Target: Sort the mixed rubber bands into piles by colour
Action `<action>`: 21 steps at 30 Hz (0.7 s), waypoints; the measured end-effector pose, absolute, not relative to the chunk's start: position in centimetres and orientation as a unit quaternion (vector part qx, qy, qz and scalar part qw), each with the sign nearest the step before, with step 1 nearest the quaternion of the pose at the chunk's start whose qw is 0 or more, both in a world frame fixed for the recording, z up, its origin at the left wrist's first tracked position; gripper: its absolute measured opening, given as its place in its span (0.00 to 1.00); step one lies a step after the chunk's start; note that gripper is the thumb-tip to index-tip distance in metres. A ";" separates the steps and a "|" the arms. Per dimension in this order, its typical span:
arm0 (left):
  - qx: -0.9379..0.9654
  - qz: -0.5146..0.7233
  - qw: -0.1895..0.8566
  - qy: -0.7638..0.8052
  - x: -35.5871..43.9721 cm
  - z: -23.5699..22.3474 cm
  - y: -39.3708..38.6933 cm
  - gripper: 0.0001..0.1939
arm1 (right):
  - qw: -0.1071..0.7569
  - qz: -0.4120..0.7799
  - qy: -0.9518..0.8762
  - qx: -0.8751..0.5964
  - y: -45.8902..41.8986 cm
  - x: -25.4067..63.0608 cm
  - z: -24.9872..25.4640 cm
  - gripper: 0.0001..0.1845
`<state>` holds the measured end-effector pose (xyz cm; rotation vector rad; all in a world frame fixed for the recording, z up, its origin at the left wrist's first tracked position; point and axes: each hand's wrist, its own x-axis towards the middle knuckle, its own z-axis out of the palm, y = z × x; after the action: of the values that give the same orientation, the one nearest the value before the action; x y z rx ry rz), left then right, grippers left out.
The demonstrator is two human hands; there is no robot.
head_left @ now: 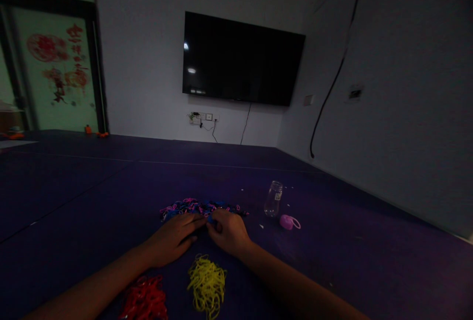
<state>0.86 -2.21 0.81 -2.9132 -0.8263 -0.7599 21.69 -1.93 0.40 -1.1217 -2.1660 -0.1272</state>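
Note:
A mixed heap of pink, blue and dark rubber bands (201,208) lies on the dark purple floor mat (92,202). My left hand (173,239) rests at the heap's near edge, fingers stretched forward and partly curled. My right hand (228,231) sits beside it, fingers pinched together on something small at the heap's edge; I cannot make it out. The two hands nearly touch. Nearer to me lie a yellow pile of bands (207,283) and a red pile of bands (145,299).
A clear jar (273,198) stands to the right of the heap, with a pink lid (287,222) on the mat beside it. A black TV (240,59) hangs on the far wall above sockets. A decorated glass door (55,64) is at far left.

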 end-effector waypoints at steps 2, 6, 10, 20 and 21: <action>-0.933 -0.242 0.006 -0.265 0.9 0.9 -2.3 0.31 | 0.337 -0.047 -0.834 -0.434 -1.9 21.7 0.4 0.03; -0.933 -0.233 -0.004 -0.274 0.9 0.9 -2.3 0.30 | 0.323 -0.047 -0.837 -0.440 -1.9 21.6 0.5 0.04; -0.933 -0.227 -0.012 -0.279 0.9 0.9 -2.2 0.29 | 0.311 -0.048 -0.844 -0.433 -1.8 21.7 0.5 0.05; -0.935 -0.227 -0.021 -0.273 1.0 1.2 -2.4 0.22 | 0.313 -0.022 -0.854 -0.414 -1.5 21.8 0.1 0.05; -0.934 -0.226 -0.020 -0.274 1.0 1.3 -2.4 0.21 | 0.313 -0.024 -0.854 -0.415 -1.5 21.8 0.1 0.05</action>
<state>1.04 -2.43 1.26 -2.9729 -0.8731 -0.7195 21.84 -1.50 0.09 -1.0951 -2.2508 -0.0634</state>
